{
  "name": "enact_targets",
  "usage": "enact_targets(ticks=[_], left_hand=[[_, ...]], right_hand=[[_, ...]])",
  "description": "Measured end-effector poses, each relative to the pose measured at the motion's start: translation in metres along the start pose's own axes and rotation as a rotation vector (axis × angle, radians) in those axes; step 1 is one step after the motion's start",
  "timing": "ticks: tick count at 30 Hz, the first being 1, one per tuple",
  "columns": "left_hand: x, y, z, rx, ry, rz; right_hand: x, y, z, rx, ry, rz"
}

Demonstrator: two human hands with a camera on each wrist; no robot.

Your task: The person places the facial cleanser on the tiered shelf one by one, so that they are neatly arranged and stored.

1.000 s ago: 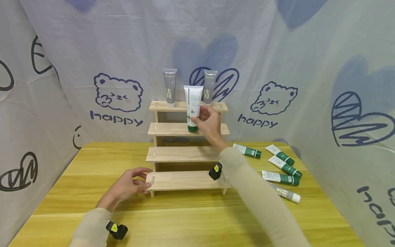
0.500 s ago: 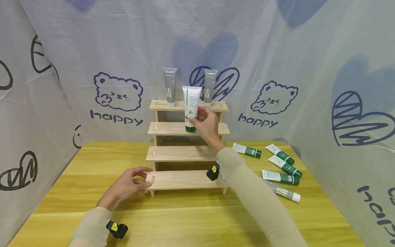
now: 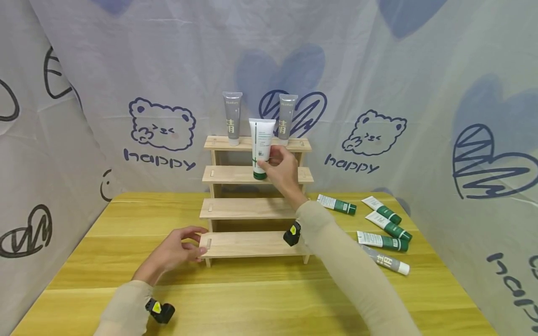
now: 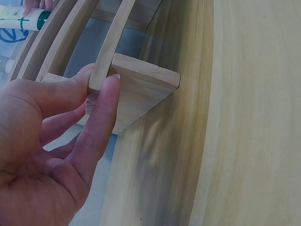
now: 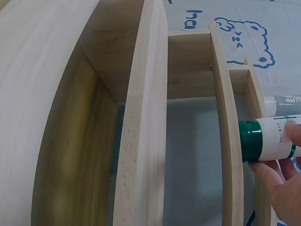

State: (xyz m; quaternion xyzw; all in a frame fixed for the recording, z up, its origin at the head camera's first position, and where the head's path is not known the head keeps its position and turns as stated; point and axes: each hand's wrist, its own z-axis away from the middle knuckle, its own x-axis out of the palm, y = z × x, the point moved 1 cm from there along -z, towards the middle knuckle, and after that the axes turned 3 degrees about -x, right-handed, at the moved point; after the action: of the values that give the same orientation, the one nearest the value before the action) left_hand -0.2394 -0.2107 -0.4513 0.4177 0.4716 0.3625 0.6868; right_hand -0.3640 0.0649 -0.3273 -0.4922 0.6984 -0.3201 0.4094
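In the head view a white tube with a green cap stands upright, cap down, at the second step from the top of a wooden stepped rack. My right hand grips its lower part from the right, thumb in front. The right wrist view puts the green cap against that step's board. At the rack's lowest step, my left hand pinches the left end of the board between thumb and fingers. Two grey tubes, a left one and a right one, stand on the top step.
Right of the rack, several white-and-green tubes and a grey tube lie on the wooden table. A printed cloth hangs behind the rack and along both sides.
My right hand and the white tube have shifted slightly left and down onto the second step. My left hand has stayed at the rack's lowest board.
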Motion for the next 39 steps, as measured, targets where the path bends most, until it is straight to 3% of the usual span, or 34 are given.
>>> enact_targets(ticks=[14,19,24,27,33,39], left_hand=[[-0.002,0.002,0.002,0.003,0.007,-0.014],[-0.001,0.003,0.001,-0.003,0.014,-0.006],[0.0,0.004,0.001,-0.005,0.016,-0.005],[0.0,0.004,0.001,-0.006,0.021,-0.011],[-0.001,0.003,0.001,0.015,0.0,-0.02],[-0.001,0.003,0.001,0.017,0.0,-0.024]], right_hand=[[-0.004,0.0,0.002,-0.029,-0.076,0.065],[-0.014,-0.003,0.003,-0.057,-0.115,0.039],[-0.041,-0.004,0.005,-0.047,-0.146,-0.005],[-0.064,-0.002,0.006,-0.023,-0.152,0.036],[-0.109,0.004,0.013,-0.005,-0.183,0.201],[-0.137,0.011,0.024,0.028,-0.272,0.377]])
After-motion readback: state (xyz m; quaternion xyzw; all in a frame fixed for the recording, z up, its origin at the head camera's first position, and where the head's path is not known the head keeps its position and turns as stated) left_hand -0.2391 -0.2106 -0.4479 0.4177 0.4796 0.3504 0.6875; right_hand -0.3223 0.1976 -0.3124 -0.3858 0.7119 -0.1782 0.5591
